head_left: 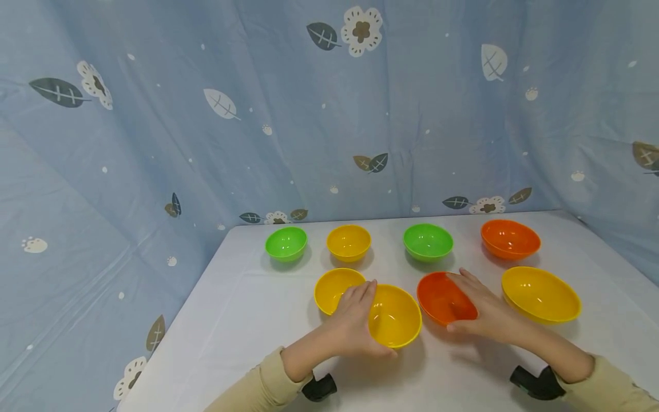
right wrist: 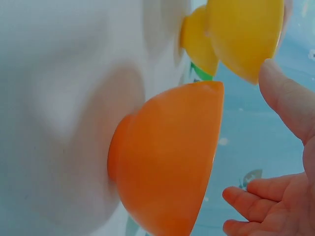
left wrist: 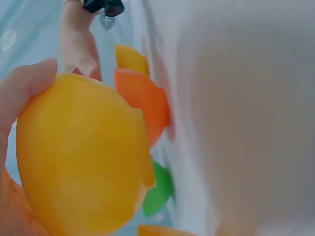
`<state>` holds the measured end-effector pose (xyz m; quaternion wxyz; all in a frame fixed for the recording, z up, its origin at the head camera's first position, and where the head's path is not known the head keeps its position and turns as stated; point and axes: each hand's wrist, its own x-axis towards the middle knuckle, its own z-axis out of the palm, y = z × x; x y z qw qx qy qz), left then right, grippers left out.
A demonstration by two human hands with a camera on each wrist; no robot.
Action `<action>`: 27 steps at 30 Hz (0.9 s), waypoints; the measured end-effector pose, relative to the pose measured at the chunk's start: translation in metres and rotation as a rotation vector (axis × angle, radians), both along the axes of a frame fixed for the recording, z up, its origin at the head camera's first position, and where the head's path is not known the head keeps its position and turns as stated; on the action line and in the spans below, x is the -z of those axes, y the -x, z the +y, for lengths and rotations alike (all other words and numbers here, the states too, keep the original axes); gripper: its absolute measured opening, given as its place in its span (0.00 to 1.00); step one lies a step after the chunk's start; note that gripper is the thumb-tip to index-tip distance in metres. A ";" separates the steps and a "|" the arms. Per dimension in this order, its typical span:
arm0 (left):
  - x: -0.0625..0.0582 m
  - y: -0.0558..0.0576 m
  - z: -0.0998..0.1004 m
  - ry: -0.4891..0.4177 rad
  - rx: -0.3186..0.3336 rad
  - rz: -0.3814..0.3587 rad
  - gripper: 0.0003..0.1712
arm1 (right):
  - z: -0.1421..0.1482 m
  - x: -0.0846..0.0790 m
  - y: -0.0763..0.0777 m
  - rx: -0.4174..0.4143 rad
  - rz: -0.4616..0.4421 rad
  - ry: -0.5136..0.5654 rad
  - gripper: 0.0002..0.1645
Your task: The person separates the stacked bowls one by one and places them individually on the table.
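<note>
My left hand (head_left: 352, 327) grips a yellow bowl (head_left: 395, 318) by its side, thumb near the front rim and fingers at the far rim. The left wrist view shows this yellow bowl (left wrist: 86, 152) raised off the white cloth. A smaller yellow bowl (head_left: 332, 287) stands behind it, partly hidden by the left hand. Just to the right, an orange bowl (head_left: 441, 298) rests on the table. Over its right side hovers my right hand (head_left: 489, 312), thumb and fingers spread. In the right wrist view, those fingers (right wrist: 251, 199) are apart from the orange bowl's rim (right wrist: 216, 128).
Along the back stand a green bowl (head_left: 286, 245), a yellow bowl (head_left: 348, 243), another green bowl (head_left: 428, 242) and an orange bowl (head_left: 510, 240). A large yellow bowl (head_left: 540, 294) is right of my right hand. A patterned blue curtain (head_left: 288, 114) hangs behind the white-covered table (head_left: 231, 320).
</note>
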<state>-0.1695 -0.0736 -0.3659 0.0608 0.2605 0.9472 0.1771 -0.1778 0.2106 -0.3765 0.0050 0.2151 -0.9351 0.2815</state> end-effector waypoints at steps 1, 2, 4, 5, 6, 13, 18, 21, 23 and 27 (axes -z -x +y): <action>-0.002 -0.001 -0.001 -0.008 -0.010 -0.003 0.70 | 0.000 0.000 0.000 0.006 -0.009 -0.007 0.59; -0.003 -0.001 -0.002 -0.012 -0.018 0.001 0.70 | 0.001 -0.001 0.000 0.012 -0.017 -0.015 0.59; -0.007 -0.002 -0.003 -0.024 -0.031 0.012 0.70 | 0.002 -0.001 0.001 0.022 -0.037 -0.019 0.59; -0.008 -0.002 -0.004 -0.030 -0.036 0.019 0.70 | 0.003 -0.001 0.001 0.024 -0.040 -0.019 0.59; -0.010 -0.002 -0.005 -0.039 -0.040 0.022 0.70 | 0.003 -0.002 0.001 0.025 -0.042 -0.017 0.59; -0.023 -0.003 -0.018 -0.081 -0.082 0.005 0.68 | 0.008 -0.003 0.002 0.029 -0.056 -0.003 0.59; -0.027 -0.001 -0.031 -0.111 -0.102 0.059 0.67 | 0.011 -0.006 0.003 0.044 -0.089 0.003 0.59; -0.028 0.001 -0.040 -0.137 -0.125 0.085 0.66 | 0.013 -0.007 0.003 0.044 -0.090 0.003 0.58; -0.029 0.003 -0.046 -0.152 -0.144 0.091 0.65 | 0.014 -0.008 0.004 0.047 -0.092 -0.003 0.58; -0.029 0.006 -0.060 -0.179 -0.178 0.121 0.65 | 0.016 -0.008 0.004 0.056 -0.094 -0.013 0.58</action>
